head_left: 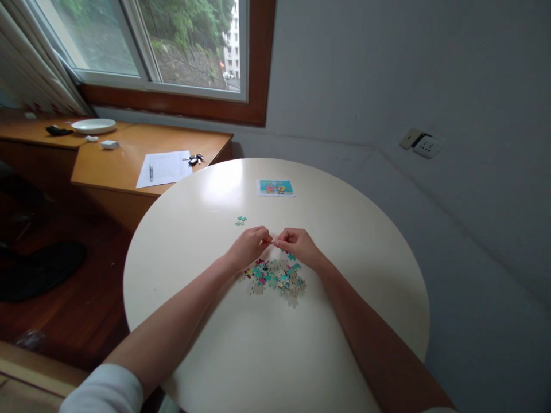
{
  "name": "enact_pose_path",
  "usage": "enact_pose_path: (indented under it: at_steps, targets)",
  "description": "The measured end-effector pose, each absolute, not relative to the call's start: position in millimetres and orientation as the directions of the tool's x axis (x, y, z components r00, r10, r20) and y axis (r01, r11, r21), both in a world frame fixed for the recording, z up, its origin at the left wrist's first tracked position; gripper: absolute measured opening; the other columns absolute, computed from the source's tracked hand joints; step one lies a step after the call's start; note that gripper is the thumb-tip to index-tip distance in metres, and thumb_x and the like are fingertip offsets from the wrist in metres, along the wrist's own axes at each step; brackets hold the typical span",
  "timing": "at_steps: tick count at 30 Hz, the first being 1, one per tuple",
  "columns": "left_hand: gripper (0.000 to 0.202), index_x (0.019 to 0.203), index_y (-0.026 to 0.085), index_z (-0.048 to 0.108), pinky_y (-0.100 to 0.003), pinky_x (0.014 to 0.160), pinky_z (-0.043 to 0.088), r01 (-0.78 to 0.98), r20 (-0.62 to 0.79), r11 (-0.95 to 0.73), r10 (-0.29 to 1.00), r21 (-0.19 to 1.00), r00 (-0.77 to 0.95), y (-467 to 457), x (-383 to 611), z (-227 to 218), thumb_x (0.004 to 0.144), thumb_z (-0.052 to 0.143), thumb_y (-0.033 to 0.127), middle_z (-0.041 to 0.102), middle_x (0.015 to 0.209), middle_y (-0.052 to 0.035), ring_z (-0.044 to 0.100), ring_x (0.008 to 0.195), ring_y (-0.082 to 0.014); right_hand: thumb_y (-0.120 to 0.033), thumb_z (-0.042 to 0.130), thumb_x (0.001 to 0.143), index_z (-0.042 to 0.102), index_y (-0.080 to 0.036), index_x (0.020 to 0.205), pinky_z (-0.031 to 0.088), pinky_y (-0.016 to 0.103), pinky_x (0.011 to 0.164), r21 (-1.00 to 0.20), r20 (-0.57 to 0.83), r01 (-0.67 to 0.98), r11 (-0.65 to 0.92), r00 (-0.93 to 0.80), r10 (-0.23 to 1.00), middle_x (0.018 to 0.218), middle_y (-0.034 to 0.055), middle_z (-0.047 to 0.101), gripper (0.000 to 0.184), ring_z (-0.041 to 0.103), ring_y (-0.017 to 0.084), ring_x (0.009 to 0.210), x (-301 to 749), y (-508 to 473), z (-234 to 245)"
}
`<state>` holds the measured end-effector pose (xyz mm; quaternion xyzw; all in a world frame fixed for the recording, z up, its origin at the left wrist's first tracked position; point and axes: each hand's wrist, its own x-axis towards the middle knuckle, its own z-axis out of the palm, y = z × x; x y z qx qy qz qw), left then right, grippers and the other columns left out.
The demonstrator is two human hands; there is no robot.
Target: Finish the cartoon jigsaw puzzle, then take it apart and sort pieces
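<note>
My left hand (251,246) and my right hand (299,245) meet above the round table, both closed in a pinch. A small pale puzzle piece (272,242) shows edge-on between the fingertips, mostly hidden by them. Just below my hands lies a loose pile of jigsaw puzzle pieces (275,276), turquoise, pink and yellow, with several showing their pale backs. Close to my right hand is a turquoise piece (291,257), at the upper edge of the pile. Beyond my left hand, a small cluster of pieces (241,220) lies apart from the rest.
On the white round table (357,229), a picture card (276,187) with cartoon figures lies toward the far edge. A wooden desk (150,140) at the left holds paper (161,168), a pen, keys (196,159), a white box and a white plate (93,125). A wall stands at the right.
</note>
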<state>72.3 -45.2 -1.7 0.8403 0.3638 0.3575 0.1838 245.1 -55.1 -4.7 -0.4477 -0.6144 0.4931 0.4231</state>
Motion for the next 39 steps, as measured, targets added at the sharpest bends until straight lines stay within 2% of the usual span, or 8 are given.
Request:
enact_pose_path:
  at_steps: [8, 12, 15, 21, 25, 29, 32, 39]
  targets:
    - [0.016, 0.063, 0.017, 0.051, -0.024, 0.062, 0.044, 0.46, 0.519, -0.654, 0.756, 0.6, 0.398, -42, 68, -2, 0.076, 0.059, 0.014, 0.063, 0.07, -0.0009, 0.058, 0.066, -0.0121, -0.028, 0.064, 0.06, 0.045, -0.02, 0.052, 0.041, 0.025, 0.056, -0.994, 0.1, 0.02, 0.104, -0.147, 0.984, 0.059, -0.0001, 0.061, 0.023, 0.055, 0.012, 0.06, 248, -54, -5]
    - [0.011, 0.068, 0.017, 0.054, -0.024, 0.061, 0.043, 0.489, 0.521, -0.615, 0.787, 0.618, 0.331, -40, 67, -3, 0.077, 0.059, 0.016, 0.061, 0.065, 0.0004, 0.055, 0.061, -0.0115, -0.03, 0.062, 0.06, 0.046, -0.02, 0.052, 0.039, 0.025, 0.056, -0.994, 0.072, -0.091, 0.064, -0.083, 0.994, 0.057, -0.001, 0.058, 0.021, 0.051, 0.011, 0.057, 252, -51, -6]
    - [0.004, 0.078, 0.017, 0.059, -0.025, 0.064, 0.045, 0.474, 0.522, -0.61, 0.791, 0.635, 0.319, -39, 66, -2, 0.08, 0.056, 0.016, 0.064, 0.071, -0.0011, 0.057, 0.064, -0.0118, -0.028, 0.063, 0.059, 0.044, -0.02, 0.051, 0.039, 0.025, 0.057, -0.98, 0.05, -0.195, 0.033, -0.086, 0.995, 0.055, -0.0024, 0.054, 0.022, 0.048, 0.01, 0.055, 255, -49, -7]
    - [0.016, 0.089, 0.017, 0.066, -0.028, 0.069, 0.047, 0.468, 0.553, -0.652, 0.756, 0.596, 0.35, -40, 65, -4, 0.083, 0.051, 0.017, 0.067, 0.081, -0.0054, 0.06, 0.07, -0.014, -0.023, 0.066, 0.06, 0.046, -0.019, 0.05, 0.036, 0.025, 0.056, -0.936, 0.061, -0.35, 0.025, -0.094, 0.994, 0.052, -0.0033, 0.05, 0.023, 0.044, 0.009, 0.053, 257, -46, -8]
    - [0.017, 0.09, 0.017, 0.068, -0.028, 0.07, 0.048, 0.446, 0.509, -0.593, 0.805, 0.67, 0.306, -40, 68, -7, 0.081, 0.054, 0.019, 0.068, 0.08, -0.0052, 0.061, 0.067, -0.0138, -0.021, 0.065, 0.06, 0.047, -0.018, 0.049, 0.035, 0.024, 0.056, -0.918, 0.062, -0.395, 0.016, -0.104, 0.993, 0.051, -0.0036, 0.05, 0.022, 0.043, 0.008, 0.053, 257, -46, -10]
    - [0.019, 0.093, 0.017, 0.067, -0.027, 0.066, 0.05, 0.312, 0.426, -0.478, 0.877, 0.821, 0.224, -39, 70, -8, 0.079, 0.055, 0.022, 0.069, 0.085, -0.0052, 0.062, 0.061, -0.012, -0.02, 0.065, 0.06, 0.047, -0.018, 0.049, 0.034, 0.024, 0.056, -0.925, 0.065, -0.379, 0.021, -0.102, 0.993, 0.051, -0.0037, 0.05, 0.021, 0.044, 0.008, 0.053, 257, -46, -11]
    - [0.02, 0.093, 0.017, 0.066, -0.026, 0.063, 0.05, 0.207, 0.394, -0.422, 0.904, 0.882, 0.165, -38, 71, -8, 0.078, 0.055, 0.023, 0.068, 0.075, -0.0031, 0.061, 0.059, -0.0116, -0.022, 0.065, 0.06, 0.047, -0.018, 0.05, 0.034, 0.023, 0.056, -0.942, 0.081, -0.333, 0.046, -0.091, 0.993, 0.051, -0.0044, 0.05, 0.021, 0.044, 0.008, 0.053, 257, -45, -11]
    - [0.016, 0.078, 0.012, 0.066, -0.028, 0.062, 0.05, -0.056, 0.269, -0.264, 0.95, 0.963, 0.16, -39, 73, 1, 0.071, 0.063, 0.027, 0.065, 0.06, -0.0025, 0.061, 0.059, -0.0124, -0.027, 0.071, 0.058, 0.054, -0.018, 0.065, 0.035, 0.022, 0.051, -0.99, 0.14, 0.001, 0.141, -0.111, 0.984, 0.057, -0.0051, 0.052, 0.021, 0.045, 0.008, 0.053, 245, -53, -10]
